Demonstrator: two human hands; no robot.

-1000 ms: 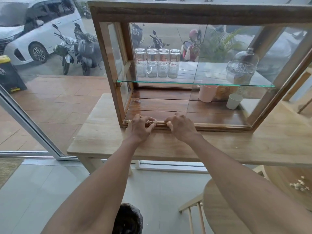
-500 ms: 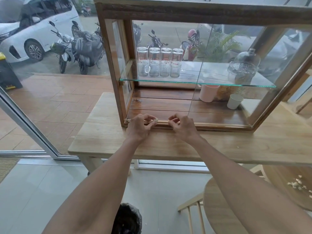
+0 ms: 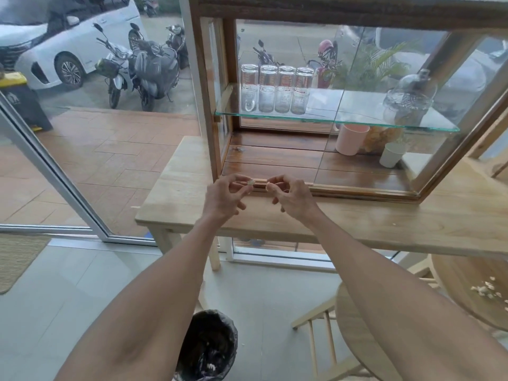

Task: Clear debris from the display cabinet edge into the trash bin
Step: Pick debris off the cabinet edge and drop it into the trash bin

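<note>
The wooden display cabinet point(image 3: 357, 192) stands open on a pale wooden table point(image 3: 384, 226). My left hand point(image 3: 225, 195) is lifted just off the cabinet's front bottom edge and pinches a pale crumb of debris point(image 3: 250, 182) between thumb and fingers. My right hand point(image 3: 292, 198) hovers beside it and pinches a smaller pale bit of debris point(image 3: 269, 184). On the floor below, between my forearms, sits the trash bin point(image 3: 210, 350) lined with a black bag, white scraps inside.
Inside the cabinet a glass shelf point(image 3: 330, 121) carries several glasses point(image 3: 276, 89) and a glass dome point(image 3: 409, 101); a pink cup point(image 3: 351, 138) and white cup point(image 3: 391, 155) stand below. A round table point(image 3: 467, 292) with crumbs and a chair point(image 3: 330, 339) are at right.
Both hands have lifted off the cabinet's front edge, each now pinching debris picked from it. The view has shifted to the left and nearer.
</note>
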